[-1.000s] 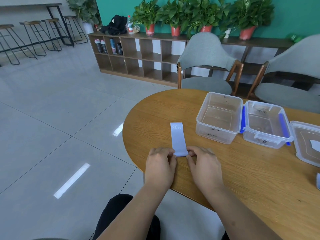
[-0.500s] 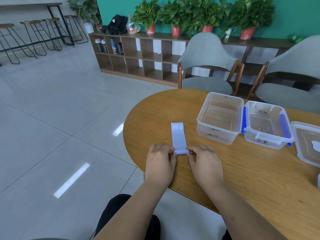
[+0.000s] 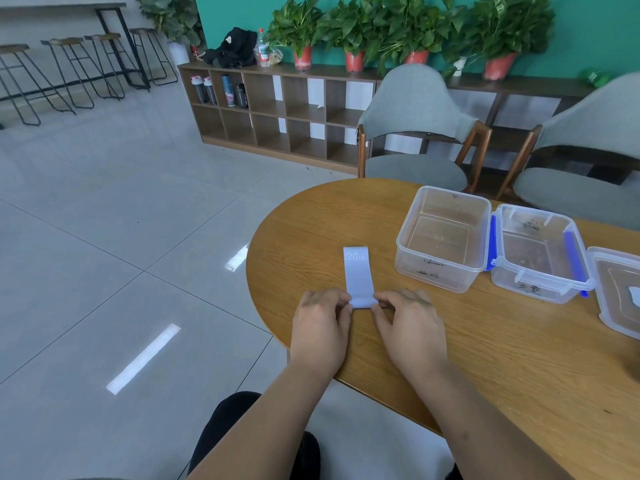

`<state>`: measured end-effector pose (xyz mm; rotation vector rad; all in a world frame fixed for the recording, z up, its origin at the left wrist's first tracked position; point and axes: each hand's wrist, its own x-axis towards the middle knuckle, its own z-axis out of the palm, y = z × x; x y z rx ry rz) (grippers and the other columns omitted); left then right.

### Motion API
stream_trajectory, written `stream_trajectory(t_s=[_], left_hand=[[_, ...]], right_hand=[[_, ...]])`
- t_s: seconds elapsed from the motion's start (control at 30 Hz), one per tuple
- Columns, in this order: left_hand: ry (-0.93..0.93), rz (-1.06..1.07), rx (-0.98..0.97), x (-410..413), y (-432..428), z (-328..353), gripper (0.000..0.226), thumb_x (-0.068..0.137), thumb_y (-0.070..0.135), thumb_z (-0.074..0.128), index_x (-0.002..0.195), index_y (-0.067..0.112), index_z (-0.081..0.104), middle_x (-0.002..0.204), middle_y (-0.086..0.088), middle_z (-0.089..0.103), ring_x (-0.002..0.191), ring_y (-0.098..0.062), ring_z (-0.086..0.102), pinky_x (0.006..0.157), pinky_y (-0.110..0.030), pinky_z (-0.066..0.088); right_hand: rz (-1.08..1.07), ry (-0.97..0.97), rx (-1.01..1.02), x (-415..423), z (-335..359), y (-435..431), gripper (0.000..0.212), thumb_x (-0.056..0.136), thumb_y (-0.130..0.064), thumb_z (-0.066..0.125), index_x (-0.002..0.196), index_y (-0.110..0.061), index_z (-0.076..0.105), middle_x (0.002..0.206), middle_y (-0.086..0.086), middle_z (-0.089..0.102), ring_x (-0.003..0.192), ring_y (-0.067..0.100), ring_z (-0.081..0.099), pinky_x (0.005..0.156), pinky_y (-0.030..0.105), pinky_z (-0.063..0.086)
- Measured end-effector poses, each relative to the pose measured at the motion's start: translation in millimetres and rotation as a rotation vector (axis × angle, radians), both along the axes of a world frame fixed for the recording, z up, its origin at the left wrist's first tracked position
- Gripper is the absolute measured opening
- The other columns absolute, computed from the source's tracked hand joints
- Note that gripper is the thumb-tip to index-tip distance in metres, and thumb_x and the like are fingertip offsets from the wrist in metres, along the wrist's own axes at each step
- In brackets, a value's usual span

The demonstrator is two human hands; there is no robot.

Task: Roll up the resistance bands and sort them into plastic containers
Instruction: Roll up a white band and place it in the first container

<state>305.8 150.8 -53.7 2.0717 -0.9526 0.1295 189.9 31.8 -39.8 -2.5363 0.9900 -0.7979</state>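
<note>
Rolled a touch further than a second ago: resistance band (image 3: 358, 275), pale lilac, with less flat strip left showing. Lies lengthwise away from the person on the wooden table (image 3: 502, 358), near the rounded left end, "20 LB" printed at the far end. Near end turned up into a small roll.

Left hand (image 3: 320, 327): palm down, fingers curled, pinching the left side of the roll. Right hand (image 3: 410, 327): same posture, pinching the right side. Both resting on the tabletop, close together, with only the width of the band between the fingertips.

To the right of the band and apart from it – clear lidless container (image 3: 436, 271), nothing visible inside, handwriting on the front wall too small to read. Just beside it on the right, touching or nearly so – second clear container (image 3: 533, 289) with blue latches. Further right, cut by the frame edge, a third clear plastic piece (image 3: 616, 292); container or lid, cannot tell.

Behind the table: two grey upholstered chairs (image 3: 415, 109), a brown cube shelf (image 3: 277, 109), potted plants (image 3: 353, 29) along its top.
</note>
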Motion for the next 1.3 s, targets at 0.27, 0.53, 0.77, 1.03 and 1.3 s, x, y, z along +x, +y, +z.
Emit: stream_trajectory(t_s=[0.27,0.53,0.77,1.03,1.3], left_hand=[[-0.039,0.013,0.022,0.5,-0.8,-1.9,0.018,0.095,0.021,0.072,0.11,0.03,0.075,0.103,0.019,0.071,0.096,-0.005,0.051,0.087,-0.027,0.049],[0.013,0.036,-0.028,-3.8,1.5,0.1,0.018,0.095,0.024,0.073,0.112,0.031,0.074,0.099,0.022,0.072,0.091,-0.003,0.054,0.086,-0.031,0.053],[0.023,0.035,-0.029,-5.0,2.4,3.4,0.012,0.094,0.023,0.075,0.102,0.032,0.074,0.093,0.025,0.069,0.089,-0.004,0.054,0.084,-0.032,0.052],[0.006,0.016,0.019,-4.6,1.9,1.3,0.023,0.091,0.02,0.075,0.107,0.035,0.07,0.1,0.024,0.069,0.097,-0.006,0.056,0.091,-0.037,0.05],[0.015,0.032,0.026,-4.9,1.3,1.9,0.021,0.093,0.025,0.075,0.111,0.036,0.07,0.098,0.025,0.069,0.093,-0.003,0.056,0.091,-0.03,0.045]], right_hand=[[0.007,-0.024,0.0,1.1,-5.2,-0.1,0.027,0.091,-0.021,0.076,0.118,-0.024,0.077,0.099,-0.011,0.075,0.097,0.016,0.06,0.073,0.032,0.055],[0.022,-0.14,0.151,-3.8,-1.5,0.7,0.02,0.085,-0.023,0.079,0.102,-0.032,0.073,0.082,-0.023,0.066,0.089,0.004,0.056,0.072,0.03,0.053],[0.0,-0.13,0.106,-3.8,-3.4,1.0,0.014,0.085,-0.024,0.077,0.097,-0.03,0.075,0.084,-0.02,0.069,0.091,0.008,0.057,0.072,0.03,0.052],[0.006,-0.112,0.068,-3.7,-9.0,-0.7,0.02,0.085,-0.024,0.079,0.105,-0.028,0.077,0.093,-0.017,0.074,0.092,0.01,0.06,0.073,0.035,0.057],[0.01,-0.153,0.117,-5.7,-7.2,-1.5,0.025,0.085,-0.021,0.081,0.109,-0.028,0.08,0.09,-0.02,0.074,0.089,0.004,0.059,0.077,0.032,0.057]])
